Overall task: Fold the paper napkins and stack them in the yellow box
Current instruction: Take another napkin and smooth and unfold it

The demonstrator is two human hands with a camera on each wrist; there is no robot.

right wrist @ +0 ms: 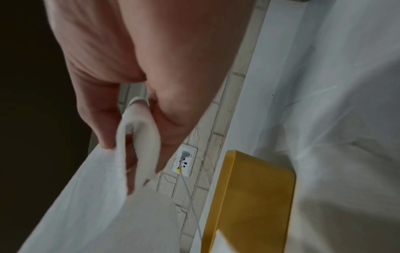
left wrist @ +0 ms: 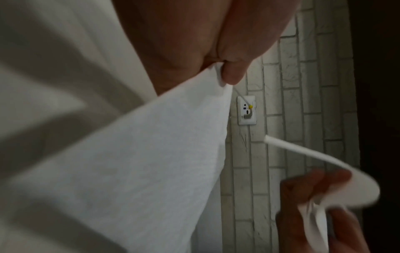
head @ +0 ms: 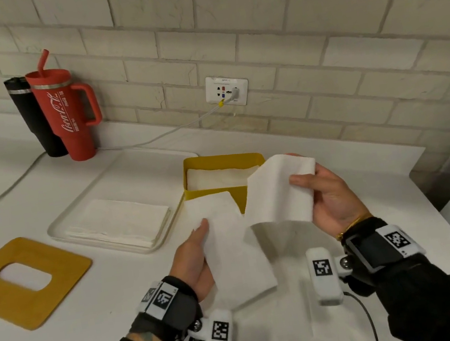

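Your left hand [head: 193, 259] pinches one end of the paper napkin [head: 238, 244], thumb on top w/ the other fingers hidden under the sheet; the left wrist view shows a fingertip [left wrist: 233, 75] clamped right at the paper's edge. Your right hand [head: 330, 198] grips the other end, thumb pressed on the near face & fingers curled behind it, and in the right wrist view the paper bends into a loop between thumb and fingers [right wrist: 97, 119]. The napkin is held up off the white counter [head: 149, 294], sagging in the middle btwn your two hands, its right half raised in front of the yellow box [head: 216, 161]. That box sits open on the counter just behind your hands, w/ white napkins already lying inside. Just left of the box, touching or nearly so, is a white tray [head: 87, 204] carrying a flat stack of napkins [head: 120, 222]. Further left, well apart from the tray, lies the yellow lid [head: 29, 281] w/ its oval cut-out. Back by the brick wall stand a red tumbler [head: 67, 115] w/ straw & handle and a black tumbler [head: 30, 118] just beside it. A wall socket [head: 226, 90] has a white cable [head: 154, 138] plugged in, running left along the counter.
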